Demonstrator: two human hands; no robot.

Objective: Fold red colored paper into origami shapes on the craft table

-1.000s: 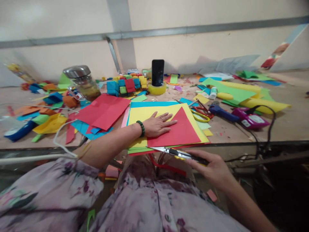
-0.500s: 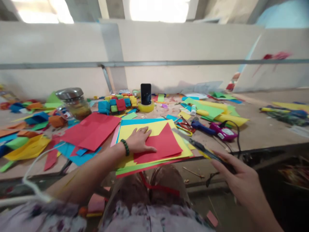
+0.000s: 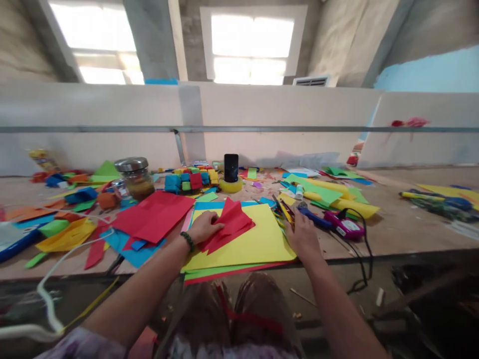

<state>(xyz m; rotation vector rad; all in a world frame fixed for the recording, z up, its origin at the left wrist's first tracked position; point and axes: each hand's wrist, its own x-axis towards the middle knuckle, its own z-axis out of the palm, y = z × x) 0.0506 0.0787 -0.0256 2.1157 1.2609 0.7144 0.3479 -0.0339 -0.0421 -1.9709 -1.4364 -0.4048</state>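
My left hand (image 3: 204, 227), with a green bead bracelet on its wrist, closes its thumb and fingers on the left part of some red paper (image 3: 235, 222). The red pieces lie tilted over a yellow sheet (image 3: 258, 239), which tops a stack of coloured sheets. At the right edge of the stack, my right hand (image 3: 303, 233) has its fingers closed at the near end of a black and yellow utility knife (image 3: 285, 210). The knife lies low among scissors and other tools, partly covered by the fingers.
Right of my right hand lie a blue-handled tool (image 3: 314, 218) and a purple device (image 3: 344, 225) with a black cable. Larger red sheets (image 3: 153, 217) and a glass jar (image 3: 135, 182) stand left. Behind are coloured paper cubes (image 3: 187, 180) and a phone (image 3: 231, 168) on a yellow tape roll (image 3: 231, 186).
My right hand has brought the utility knife from beyond the table's front edge to the tools beside the stack. The red paper has shifted left and turned under my left hand. My view has tilted up.
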